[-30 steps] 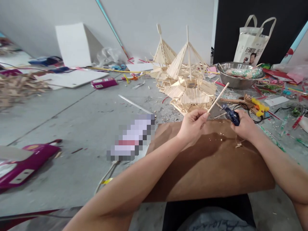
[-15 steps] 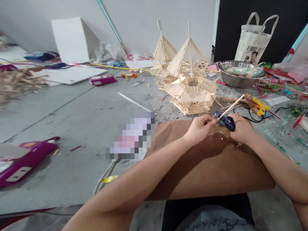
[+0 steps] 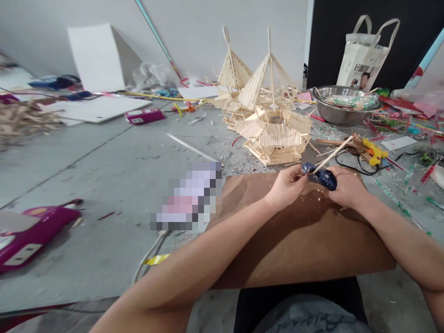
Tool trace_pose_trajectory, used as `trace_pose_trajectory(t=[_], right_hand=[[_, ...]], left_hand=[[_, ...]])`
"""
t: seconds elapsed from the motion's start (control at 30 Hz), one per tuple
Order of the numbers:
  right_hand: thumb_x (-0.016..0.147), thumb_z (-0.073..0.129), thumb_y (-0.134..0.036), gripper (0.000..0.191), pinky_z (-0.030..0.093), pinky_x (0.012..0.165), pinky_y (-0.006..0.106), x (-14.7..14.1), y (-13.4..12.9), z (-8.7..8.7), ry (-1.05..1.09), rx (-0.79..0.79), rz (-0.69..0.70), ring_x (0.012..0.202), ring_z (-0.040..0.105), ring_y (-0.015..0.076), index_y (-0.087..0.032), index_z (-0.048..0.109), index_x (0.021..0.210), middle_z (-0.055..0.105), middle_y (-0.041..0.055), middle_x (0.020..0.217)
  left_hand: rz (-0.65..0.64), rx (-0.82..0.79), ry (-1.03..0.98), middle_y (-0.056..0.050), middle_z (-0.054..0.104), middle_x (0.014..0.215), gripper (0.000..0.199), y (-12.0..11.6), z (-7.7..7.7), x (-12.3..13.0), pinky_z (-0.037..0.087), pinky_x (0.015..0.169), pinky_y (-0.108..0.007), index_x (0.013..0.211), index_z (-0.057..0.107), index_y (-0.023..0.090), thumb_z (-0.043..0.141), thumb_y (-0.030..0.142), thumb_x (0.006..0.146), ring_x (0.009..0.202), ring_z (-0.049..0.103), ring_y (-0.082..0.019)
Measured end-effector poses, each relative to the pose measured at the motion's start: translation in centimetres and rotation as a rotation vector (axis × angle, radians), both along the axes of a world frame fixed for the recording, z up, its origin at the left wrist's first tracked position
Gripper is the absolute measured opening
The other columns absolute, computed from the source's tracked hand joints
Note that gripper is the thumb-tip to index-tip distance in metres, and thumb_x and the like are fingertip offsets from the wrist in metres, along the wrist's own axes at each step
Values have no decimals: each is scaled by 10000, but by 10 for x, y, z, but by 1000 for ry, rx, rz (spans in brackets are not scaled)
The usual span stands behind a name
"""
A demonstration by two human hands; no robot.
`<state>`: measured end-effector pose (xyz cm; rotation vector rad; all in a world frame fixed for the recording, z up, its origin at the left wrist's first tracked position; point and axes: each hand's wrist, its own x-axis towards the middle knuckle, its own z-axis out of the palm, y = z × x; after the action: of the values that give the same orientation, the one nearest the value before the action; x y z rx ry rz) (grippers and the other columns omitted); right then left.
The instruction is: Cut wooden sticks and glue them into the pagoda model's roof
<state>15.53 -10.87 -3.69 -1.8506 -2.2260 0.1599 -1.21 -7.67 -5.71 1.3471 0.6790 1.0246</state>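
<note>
Pinched in the fingers of my left hand [image 3: 287,186] is the lower end of a thin wooden stick [image 3: 333,154], which slants up to the right. My right hand [image 3: 348,186] is closed round a dark blue tool [image 3: 325,179], whose head meets the stick near my left fingertips. Both hands are above a brown board [image 3: 305,249] with small wood crumbs on it. Beyond them stands a model building of wooden sticks [image 3: 279,136] with a pointed stick roof; a second pointed roof [image 3: 235,69] rises behind it.
A steel bowl [image 3: 347,111] with wrapped sticks stands back right, near a yellow glue gun [image 3: 374,152]. A blurred-out flat device [image 3: 189,196] with a cable lies left of the board. Purple power strips [image 3: 38,233] lie farther left.
The tool's head has shifted slightly left against the stick, closer to my left fingertips. The whole view has moved slightly.
</note>
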Motion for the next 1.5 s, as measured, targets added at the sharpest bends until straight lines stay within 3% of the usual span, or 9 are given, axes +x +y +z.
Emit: trace_pose_trajectory(t=[0.93,1.5], right_hand=[[672,532,-334,269,411,725,299,3,1,-1,-31,-19,-23,860,588,222,-220,536,916,642,59,932],[697,506,-401,252,396,655,299,0,-5,1,-170,-11,-84,777,616,230,-223,535,873,671,53,758]], left_hand=[[7,12,-28,91,363,464,425,0,-4,3,197,396,-195,666,461,153,664,519,591,392,273,-14],[57,66,9,75,376,508,352,-3,-1,3,224,435,-186,635,456,145,658,433,629,452,282,-24]])
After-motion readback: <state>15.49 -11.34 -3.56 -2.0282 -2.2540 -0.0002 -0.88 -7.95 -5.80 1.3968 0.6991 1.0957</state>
